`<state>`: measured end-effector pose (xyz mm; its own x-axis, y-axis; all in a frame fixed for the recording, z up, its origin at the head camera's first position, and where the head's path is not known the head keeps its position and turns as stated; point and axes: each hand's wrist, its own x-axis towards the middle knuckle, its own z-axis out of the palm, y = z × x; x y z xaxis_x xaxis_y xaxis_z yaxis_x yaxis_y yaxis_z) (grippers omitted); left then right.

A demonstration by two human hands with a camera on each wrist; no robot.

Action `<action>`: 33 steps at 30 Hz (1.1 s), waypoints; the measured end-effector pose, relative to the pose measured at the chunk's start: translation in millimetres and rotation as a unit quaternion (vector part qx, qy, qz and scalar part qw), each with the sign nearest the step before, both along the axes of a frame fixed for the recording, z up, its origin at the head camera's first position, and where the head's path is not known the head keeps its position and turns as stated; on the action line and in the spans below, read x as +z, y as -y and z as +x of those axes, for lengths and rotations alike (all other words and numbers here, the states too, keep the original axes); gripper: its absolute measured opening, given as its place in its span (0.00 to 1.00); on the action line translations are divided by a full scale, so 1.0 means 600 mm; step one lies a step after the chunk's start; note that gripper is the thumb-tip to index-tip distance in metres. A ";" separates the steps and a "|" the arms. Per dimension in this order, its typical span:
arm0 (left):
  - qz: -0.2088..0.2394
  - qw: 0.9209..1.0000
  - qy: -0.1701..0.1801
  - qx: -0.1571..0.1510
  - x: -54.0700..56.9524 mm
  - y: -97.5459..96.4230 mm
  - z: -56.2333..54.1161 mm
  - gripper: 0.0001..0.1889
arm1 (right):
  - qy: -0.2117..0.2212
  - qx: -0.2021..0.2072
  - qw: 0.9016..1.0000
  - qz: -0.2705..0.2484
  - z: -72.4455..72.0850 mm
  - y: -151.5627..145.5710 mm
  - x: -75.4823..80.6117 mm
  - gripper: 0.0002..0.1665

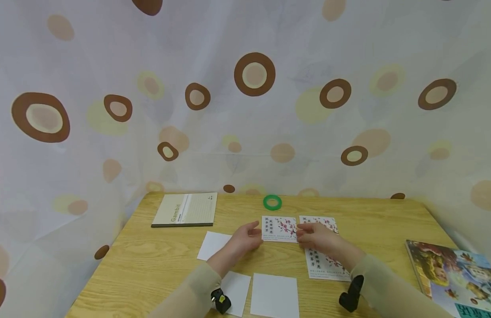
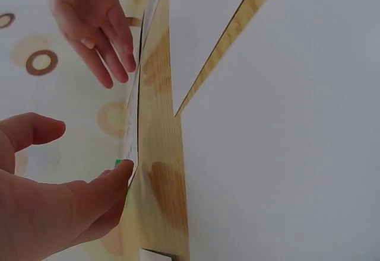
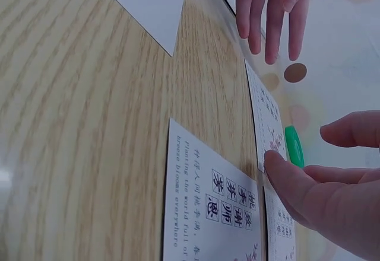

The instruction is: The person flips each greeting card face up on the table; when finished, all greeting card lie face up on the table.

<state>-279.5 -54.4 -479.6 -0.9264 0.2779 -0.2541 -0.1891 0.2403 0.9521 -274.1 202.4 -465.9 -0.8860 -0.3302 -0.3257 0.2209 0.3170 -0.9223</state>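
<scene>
A card printed with pink blossom and dark characters (image 1: 279, 229) lies between my two hands. My left hand (image 1: 244, 242) is at its left edge, thumb and fingers apart; in the left wrist view its fingertip meets the card's edge. At the right edge is my right hand (image 1: 322, 242), also with thumb and fingers apart; in the right wrist view its index fingertip (image 3: 274, 161) is against the card's corner. A second printed card (image 1: 317, 219) sits partly behind the right hand. Below that hand is a third printed card (image 3: 208, 201).
Blank white cards lie nearer me, including one (image 1: 274, 295) at the front and another (image 1: 213, 245) beside the left hand. A green tape roll (image 1: 272, 202) rests behind the printed cards. A notebook (image 1: 186, 210) is back left; a picture book (image 1: 456, 278) is at right.
</scene>
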 end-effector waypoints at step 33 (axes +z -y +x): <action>-0.069 0.991 -0.006 -0.114 0.009 0.046 0.071 0.39 | -0.042 0.124 0.991 0.025 0.095 -0.005 0.001 0.44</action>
<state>-236.9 -81.9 -474.5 -0.8463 0.4443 -0.2941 -0.1038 0.4038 0.9089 -217.2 205.4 -465.0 -0.8044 -0.5262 -0.2759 0.0533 0.3986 -0.9156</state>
